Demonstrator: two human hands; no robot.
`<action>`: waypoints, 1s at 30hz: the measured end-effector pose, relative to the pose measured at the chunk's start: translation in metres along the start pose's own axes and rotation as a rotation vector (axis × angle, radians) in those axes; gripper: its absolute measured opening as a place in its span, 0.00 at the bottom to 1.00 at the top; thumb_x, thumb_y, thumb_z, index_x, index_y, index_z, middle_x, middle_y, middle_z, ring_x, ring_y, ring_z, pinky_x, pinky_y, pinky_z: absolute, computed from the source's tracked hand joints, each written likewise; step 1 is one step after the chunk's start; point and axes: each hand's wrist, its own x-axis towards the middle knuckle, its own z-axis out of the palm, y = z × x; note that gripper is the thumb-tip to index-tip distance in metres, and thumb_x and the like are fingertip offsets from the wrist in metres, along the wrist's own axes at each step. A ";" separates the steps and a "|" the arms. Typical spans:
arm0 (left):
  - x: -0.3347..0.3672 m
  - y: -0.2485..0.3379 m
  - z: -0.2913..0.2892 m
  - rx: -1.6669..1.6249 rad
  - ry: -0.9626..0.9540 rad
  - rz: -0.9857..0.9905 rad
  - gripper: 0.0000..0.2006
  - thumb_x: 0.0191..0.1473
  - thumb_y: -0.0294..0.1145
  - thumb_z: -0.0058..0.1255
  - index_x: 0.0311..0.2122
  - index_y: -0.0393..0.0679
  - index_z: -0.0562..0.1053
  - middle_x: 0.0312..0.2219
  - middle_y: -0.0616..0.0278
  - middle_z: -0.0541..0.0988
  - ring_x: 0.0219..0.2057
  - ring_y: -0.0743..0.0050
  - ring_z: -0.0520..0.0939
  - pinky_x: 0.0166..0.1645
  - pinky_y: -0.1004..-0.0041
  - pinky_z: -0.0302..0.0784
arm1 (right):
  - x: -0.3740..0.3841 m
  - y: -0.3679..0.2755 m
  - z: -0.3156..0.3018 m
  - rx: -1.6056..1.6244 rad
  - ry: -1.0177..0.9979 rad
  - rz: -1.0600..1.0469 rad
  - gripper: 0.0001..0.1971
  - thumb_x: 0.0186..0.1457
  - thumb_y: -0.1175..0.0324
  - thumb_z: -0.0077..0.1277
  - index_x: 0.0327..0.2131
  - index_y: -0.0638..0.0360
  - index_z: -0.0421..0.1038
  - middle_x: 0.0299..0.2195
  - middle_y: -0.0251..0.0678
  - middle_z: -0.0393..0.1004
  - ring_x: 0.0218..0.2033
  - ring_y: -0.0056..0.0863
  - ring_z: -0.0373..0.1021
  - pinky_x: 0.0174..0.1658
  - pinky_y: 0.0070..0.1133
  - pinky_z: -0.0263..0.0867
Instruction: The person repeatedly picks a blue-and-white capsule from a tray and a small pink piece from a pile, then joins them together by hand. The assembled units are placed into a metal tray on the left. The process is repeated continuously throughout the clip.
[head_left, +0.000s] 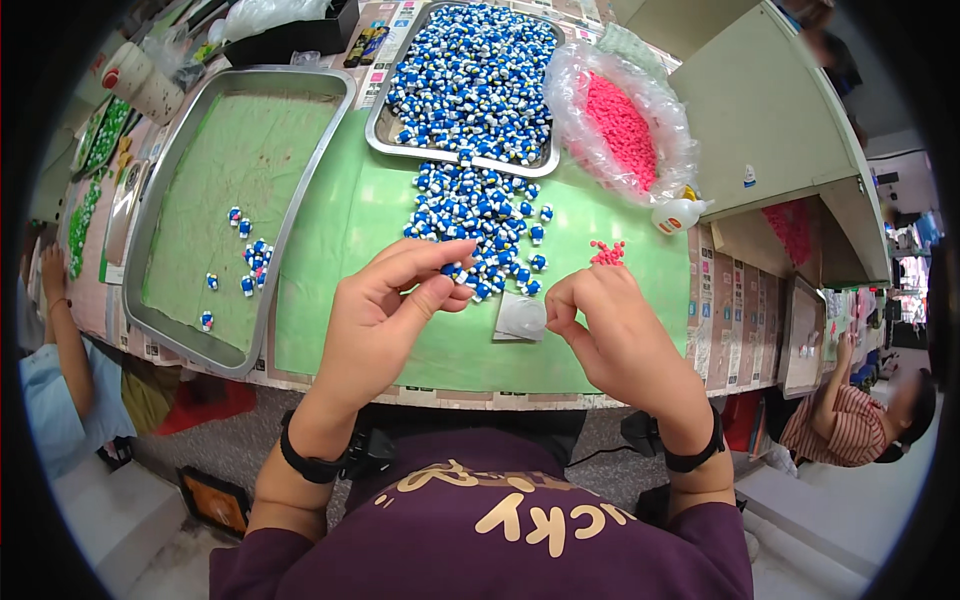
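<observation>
Green mat (470,365) spread on the table; small pale square pad (520,317) lies on it, taken here as landmark.

Left hand (375,305): left of the pad, raised over the mat. Index finger reaches out, thumb bent beneath it, the two pinching a blue-and-white piece (450,270); other fingers curled below.

Right hand (615,325): at the pad's right edge. Fingers bent downward and drawn in toward the thumb; tips partly hidden by the hand itself, so cannot tell whether they pinch anything.

Loose pile (470,205) of like pieces, blue and white, starts just beyond the pad and runs away from it to a heaped metal tray (374,135). Scatter of pink-red bits (607,253) beyond the pad and to its right, near the right hand.

Farther out on that side: open clear plastic bag (680,150) of pink-red material, small white bottle (682,213) just beside it.

Well left of the pad: second metal tray (343,90), green-lined, with a few blue-and-white figures (257,257) showing touches of pink-red.
</observation>
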 end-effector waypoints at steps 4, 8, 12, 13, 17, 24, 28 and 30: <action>0.000 0.001 -0.003 -0.041 -0.008 -0.051 0.12 0.57 0.19 0.48 0.47 0.34 0.74 0.42 0.58 0.76 0.39 0.77 0.78 0.44 0.77 0.76 | 0.003 0.002 0.004 -0.024 0.057 -0.048 0.07 0.48 0.81 0.46 0.30 0.58 0.61 0.23 0.35 0.65 0.29 0.36 0.64 0.38 0.29 0.56; 0.001 -0.003 -0.004 -0.072 -0.028 -0.048 0.12 0.54 0.18 0.51 0.45 0.33 0.73 0.43 0.56 0.77 0.41 0.75 0.78 0.47 0.75 0.77 | 0.007 0.002 0.005 -0.050 0.039 -0.047 0.07 0.48 0.80 0.46 0.30 0.57 0.61 0.23 0.35 0.65 0.28 0.36 0.64 0.37 0.28 0.56; 0.001 -0.002 -0.002 -0.140 -0.012 -0.075 0.13 0.51 0.15 0.53 0.44 0.33 0.73 0.42 0.55 0.77 0.42 0.73 0.78 0.49 0.73 0.77 | 0.007 0.003 0.008 -0.057 0.044 -0.046 0.07 0.49 0.80 0.46 0.30 0.57 0.61 0.23 0.35 0.65 0.28 0.36 0.64 0.36 0.28 0.56; 0.001 -0.003 -0.002 -0.147 -0.008 -0.071 0.14 0.50 0.14 0.53 0.44 0.32 0.73 0.42 0.55 0.77 0.42 0.73 0.78 0.48 0.73 0.78 | 0.007 0.003 0.008 -0.057 0.042 -0.043 0.06 0.49 0.80 0.46 0.30 0.57 0.61 0.23 0.35 0.65 0.28 0.36 0.64 0.36 0.28 0.56; 0.001 -0.003 -0.001 -0.179 0.005 -0.089 0.14 0.49 0.14 0.54 0.43 0.32 0.72 0.39 0.57 0.77 0.42 0.72 0.79 0.48 0.73 0.78 | 0.007 0.004 0.008 -0.045 0.039 -0.039 0.07 0.49 0.80 0.46 0.30 0.57 0.61 0.23 0.35 0.65 0.28 0.36 0.64 0.37 0.28 0.56; 0.001 -0.008 0.000 -0.192 -0.040 -0.121 0.13 0.49 0.17 0.58 0.42 0.36 0.72 0.39 0.59 0.77 0.41 0.77 0.78 0.46 0.77 0.77 | 0.003 -0.006 -0.004 0.202 0.130 -0.006 0.13 0.44 0.83 0.52 0.31 0.57 0.61 0.27 0.33 0.68 0.33 0.35 0.68 0.45 0.28 0.58; 0.004 -0.009 0.007 -0.242 -0.084 -0.084 0.13 0.48 0.18 0.59 0.40 0.37 0.71 0.38 0.60 0.77 0.40 0.78 0.78 0.45 0.77 0.77 | -0.001 -0.013 -0.006 0.427 0.239 0.029 0.14 0.46 0.84 0.54 0.31 0.56 0.60 0.29 0.32 0.70 0.34 0.31 0.69 0.44 0.26 0.59; 0.003 -0.003 0.014 -0.238 -0.073 -0.118 0.13 0.48 0.18 0.60 0.39 0.38 0.71 0.37 0.60 0.77 0.40 0.78 0.78 0.44 0.77 0.77 | 0.000 -0.018 -0.006 0.501 0.312 0.004 0.14 0.48 0.84 0.55 0.31 0.56 0.60 0.30 0.33 0.71 0.33 0.30 0.69 0.42 0.25 0.60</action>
